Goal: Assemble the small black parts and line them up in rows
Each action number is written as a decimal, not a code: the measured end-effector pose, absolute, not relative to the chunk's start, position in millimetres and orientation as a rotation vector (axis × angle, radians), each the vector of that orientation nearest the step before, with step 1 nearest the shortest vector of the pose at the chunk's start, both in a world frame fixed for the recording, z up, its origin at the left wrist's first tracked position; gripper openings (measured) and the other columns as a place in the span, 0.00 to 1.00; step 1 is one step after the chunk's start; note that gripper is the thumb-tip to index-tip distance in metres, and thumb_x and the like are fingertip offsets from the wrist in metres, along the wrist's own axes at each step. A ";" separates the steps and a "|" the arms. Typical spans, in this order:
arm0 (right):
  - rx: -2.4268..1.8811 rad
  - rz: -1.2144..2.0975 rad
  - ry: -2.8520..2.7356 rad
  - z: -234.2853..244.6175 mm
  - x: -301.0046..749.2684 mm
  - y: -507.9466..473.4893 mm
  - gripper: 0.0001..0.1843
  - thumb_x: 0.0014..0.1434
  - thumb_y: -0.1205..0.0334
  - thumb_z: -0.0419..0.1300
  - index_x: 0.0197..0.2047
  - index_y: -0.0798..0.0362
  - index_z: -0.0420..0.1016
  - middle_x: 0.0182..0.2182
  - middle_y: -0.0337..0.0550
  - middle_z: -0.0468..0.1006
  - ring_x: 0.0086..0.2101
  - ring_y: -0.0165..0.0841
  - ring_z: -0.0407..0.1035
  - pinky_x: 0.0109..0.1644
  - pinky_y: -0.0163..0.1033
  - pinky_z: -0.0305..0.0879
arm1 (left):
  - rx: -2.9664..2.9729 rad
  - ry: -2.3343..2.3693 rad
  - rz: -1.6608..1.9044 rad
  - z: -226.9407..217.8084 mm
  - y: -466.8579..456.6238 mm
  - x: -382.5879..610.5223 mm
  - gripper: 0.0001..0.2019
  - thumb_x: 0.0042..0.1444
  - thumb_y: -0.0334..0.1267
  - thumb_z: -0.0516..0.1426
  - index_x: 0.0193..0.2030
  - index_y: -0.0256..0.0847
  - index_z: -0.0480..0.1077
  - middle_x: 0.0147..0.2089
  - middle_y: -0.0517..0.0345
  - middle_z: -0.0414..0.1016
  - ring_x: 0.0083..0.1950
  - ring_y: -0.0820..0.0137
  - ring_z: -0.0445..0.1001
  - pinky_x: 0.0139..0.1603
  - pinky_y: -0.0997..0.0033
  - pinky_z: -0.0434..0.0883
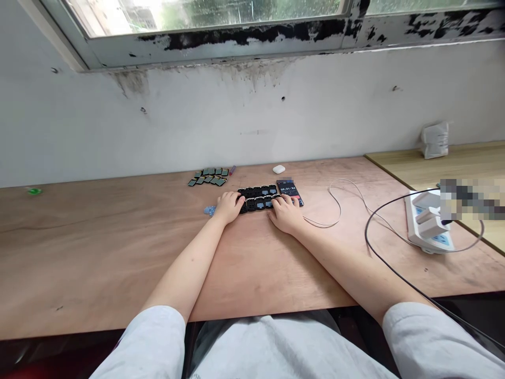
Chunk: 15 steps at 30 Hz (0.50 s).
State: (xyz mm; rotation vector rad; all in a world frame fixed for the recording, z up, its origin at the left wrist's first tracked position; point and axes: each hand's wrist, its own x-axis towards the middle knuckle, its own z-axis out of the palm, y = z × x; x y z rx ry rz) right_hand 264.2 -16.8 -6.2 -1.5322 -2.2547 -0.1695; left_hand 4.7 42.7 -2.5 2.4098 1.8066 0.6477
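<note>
Two rows of small black plastic frames lie on the table between my hands, a back row [252, 192] and a front row [252, 205]. Light blue inserts show in several frames toward the right. My left hand [229, 207] is closed around the left end of the front row, thumb toward the inside. At the right end, my right hand [287, 215] grips the same row, its fingers bent over the far side and partly hiding it. Just left of my left hand sits a small heap of light blue pieces [209, 210]. A phone [289, 187] showing a running timer lies behind my right hand.
Several black-edged grey-green pieces [209, 177] lie at the back, beside a purple pen-like tool [232, 170]. A white case [279, 169] stands near the wall. Cables run right to a power strip [430, 223]. A green object [34, 191] is far left.
</note>
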 end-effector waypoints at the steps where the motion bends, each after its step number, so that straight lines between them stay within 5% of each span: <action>1: -1.530 -0.175 -2.252 -5.8 264.1 -17.0 0.18 0.70 0.53 0.55 0.57 0.53 0.72 0.57 0.59 0.76 0.65 0.54 0.56 0.66 0.61 0.49 | 2.420 1.801 0.646 -2.0 42.3 5.0 0.23 0.72 0.51 0.45 0.59 0.41 0.73 0.61 0.43 0.76 0.65 0.52 0.67 0.63 0.50 0.64; 15: -1.518 -0.194 -2.251 -9.9 264.5 -13.4 0.17 0.70 0.53 0.55 0.56 0.51 0.73 0.57 0.58 0.75 0.64 0.54 0.58 0.66 0.61 0.50 | 2.472 1.778 0.669 -1.5 40.4 4.4 0.22 0.72 0.49 0.45 0.58 0.41 0.73 0.59 0.44 0.76 0.63 0.53 0.69 0.63 0.52 0.64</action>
